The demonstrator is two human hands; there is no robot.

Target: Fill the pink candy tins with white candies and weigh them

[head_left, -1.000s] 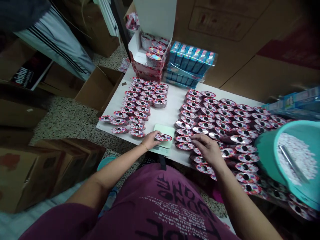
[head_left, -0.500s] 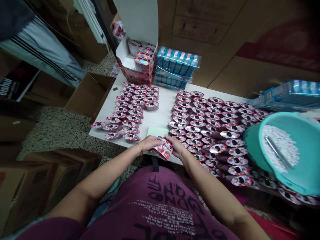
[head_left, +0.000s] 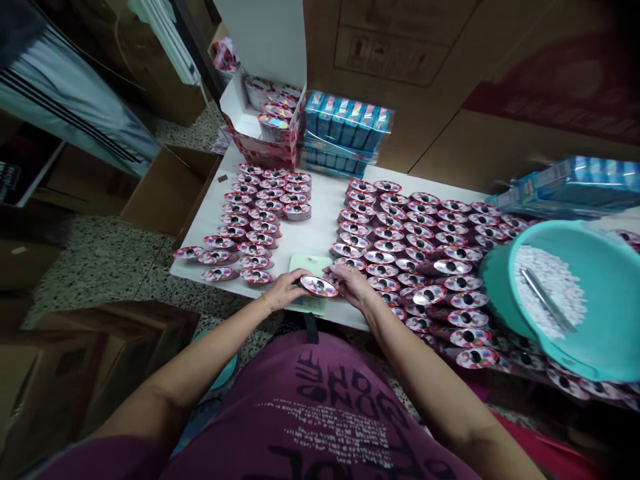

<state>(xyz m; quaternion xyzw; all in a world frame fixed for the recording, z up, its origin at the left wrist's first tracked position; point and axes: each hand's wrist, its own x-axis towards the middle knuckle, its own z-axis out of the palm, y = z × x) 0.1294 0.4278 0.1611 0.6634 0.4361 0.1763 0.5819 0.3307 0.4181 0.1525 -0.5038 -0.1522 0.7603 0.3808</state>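
Note:
Both my hands hold one small oval red container (head_left: 319,287) with a dark hole in its silvery top, flat over a pale green scale (head_left: 311,265) at the table's near edge. My left hand (head_left: 285,289) grips its left end, fingers curled. My right hand (head_left: 354,283) pinches its right end. Several like containers (head_left: 415,260) lie in rows right of my hands, and a smaller group (head_left: 255,220) lies to the left.
A teal basin (head_left: 595,347) with white bits and a metal scoop sits at right. An open white-and-red box (head_left: 273,113) of containers and blue packs (head_left: 345,130) stand at the back of the white table (head_left: 320,213). Cardboard boxes (head_left: 165,190) surround it on the floor.
A second ago my left hand held a container on the scale and my right hand lay on the rows. Both hands then tilted it up; now it lies flat again.

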